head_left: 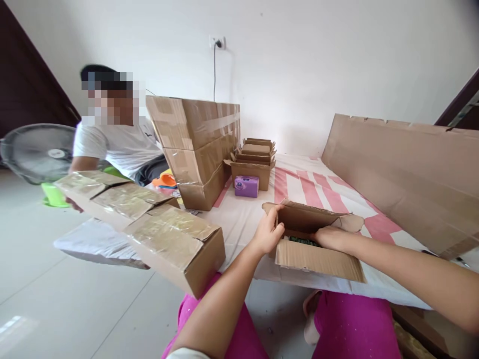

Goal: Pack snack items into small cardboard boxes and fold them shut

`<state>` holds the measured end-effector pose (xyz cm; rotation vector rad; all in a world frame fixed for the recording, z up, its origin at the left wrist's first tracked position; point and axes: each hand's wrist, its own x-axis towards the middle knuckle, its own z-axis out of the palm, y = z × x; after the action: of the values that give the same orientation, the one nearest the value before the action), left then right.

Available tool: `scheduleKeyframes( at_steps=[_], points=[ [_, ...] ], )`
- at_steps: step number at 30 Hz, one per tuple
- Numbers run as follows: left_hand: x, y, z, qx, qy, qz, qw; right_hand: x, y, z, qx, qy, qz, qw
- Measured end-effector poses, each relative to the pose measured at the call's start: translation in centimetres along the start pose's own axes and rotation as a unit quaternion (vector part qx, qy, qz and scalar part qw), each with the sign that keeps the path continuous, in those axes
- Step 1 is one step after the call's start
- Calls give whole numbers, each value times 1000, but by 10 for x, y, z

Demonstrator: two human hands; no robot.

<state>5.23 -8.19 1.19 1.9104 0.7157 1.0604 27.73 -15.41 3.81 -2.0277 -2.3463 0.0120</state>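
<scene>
A small open cardboard box (318, 259) sits on the white and pink striped sheet (310, 189) in front of me. My left hand (267, 232) grips the box's left wall, thumb up on its rim. My right hand (331, 237) reaches down into the box from the right, its fingers hidden inside. Something dark green (302, 241) lies at the bottom of the box, under my right hand.
A row of taped cardboard boxes (149, 219) lies at my left. A tall stack of taped boxes (202, 144), nested open boxes (254, 162) and a purple packet (246, 185) stand further back. A flat cardboard sheet (404, 169) leans at right. Another person (116, 144) sits at left by a fan (37, 149).
</scene>
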Motion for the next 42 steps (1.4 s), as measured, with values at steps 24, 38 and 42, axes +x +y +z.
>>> scheduleKeyframes(
  at_steps=[24,38,42],
  points=[
    [-88,35,13,296,172,190,920,-60,23,75,471,140,230,840],
    [-149,19,-64,330,347,-187,858,-71,31,133,478,137,145,856],
    [-118,22,-25,297,301,-175,889,-73,29,131,445,157,142,870]
  ],
)
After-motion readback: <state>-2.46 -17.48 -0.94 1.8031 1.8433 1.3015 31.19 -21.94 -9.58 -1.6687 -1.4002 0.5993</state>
